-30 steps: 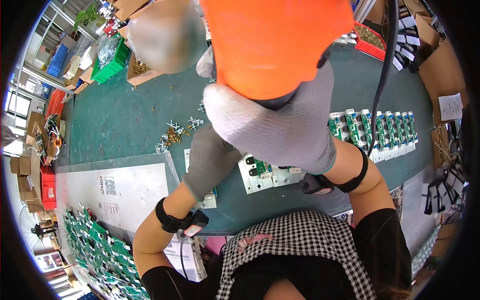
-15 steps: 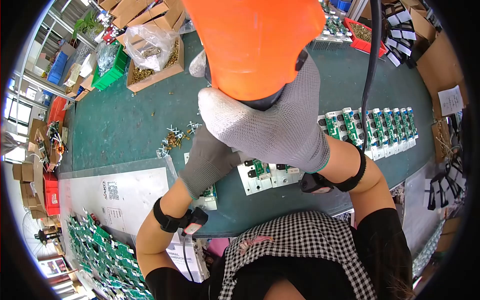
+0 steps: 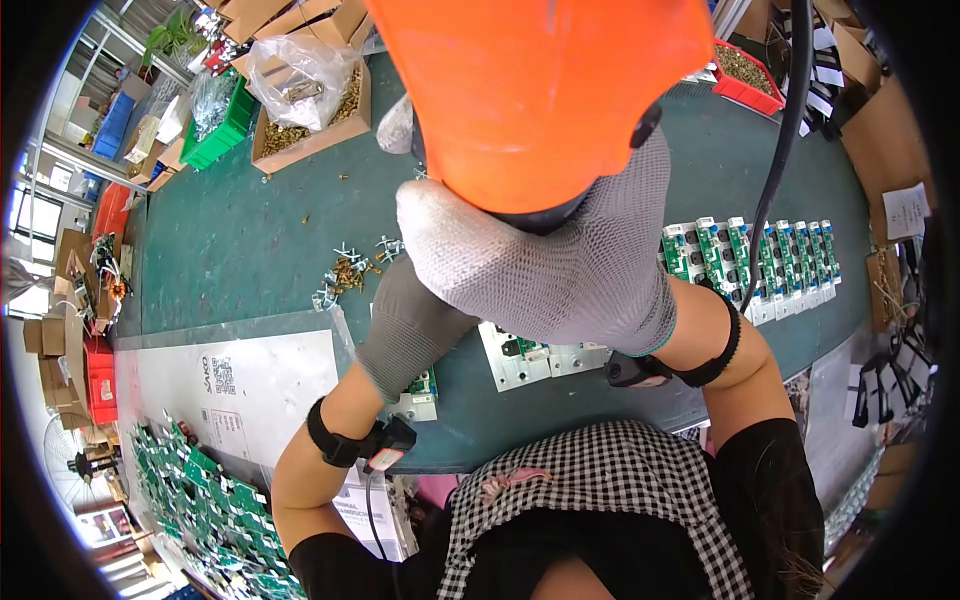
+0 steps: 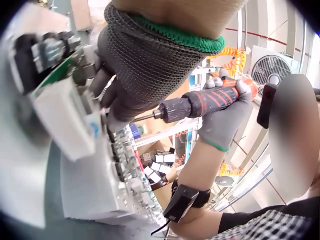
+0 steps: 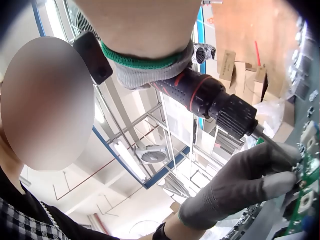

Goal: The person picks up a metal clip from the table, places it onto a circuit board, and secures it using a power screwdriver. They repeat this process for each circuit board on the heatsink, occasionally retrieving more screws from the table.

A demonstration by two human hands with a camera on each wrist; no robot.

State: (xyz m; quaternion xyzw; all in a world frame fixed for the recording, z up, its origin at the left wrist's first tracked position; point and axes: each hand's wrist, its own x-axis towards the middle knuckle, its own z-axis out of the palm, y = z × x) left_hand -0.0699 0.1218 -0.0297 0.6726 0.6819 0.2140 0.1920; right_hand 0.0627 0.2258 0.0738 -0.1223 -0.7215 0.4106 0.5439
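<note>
My right hand [image 3: 545,265], in a light grey glove, grips an orange and black power screwdriver [image 3: 550,95]. In the right wrist view the screwdriver's bit [image 5: 272,145] slants down to a green circuit board [image 5: 306,200]. The darker-gloved left hand [image 5: 227,185] has its thumb and a finger apart on either side of the bit's tip, at the board. Whether a screw is between them cannot be told. Seen from the left wrist, the left hand [image 4: 145,65] reaches down beside white and metal parts [image 4: 67,117]. Metal plates with boards [image 3: 515,370] lie partly under both hands.
Loose screws and clips [image 3: 350,270] lie left of the hands. A row of boards [image 3: 765,260] stands at the right, crossed by a black cable [image 3: 775,180]. Behind are a screw carton [image 3: 315,145], a green bin [image 3: 220,125] and a red tray [image 3: 745,80]. Many boards [image 3: 210,500] lie front left.
The screwdriver's body swung left, then back right, in the head view, with the cable. It uncovered the screw carton. The left hand has shifted slightly, its fingers now more hidden behind the right hand.
</note>
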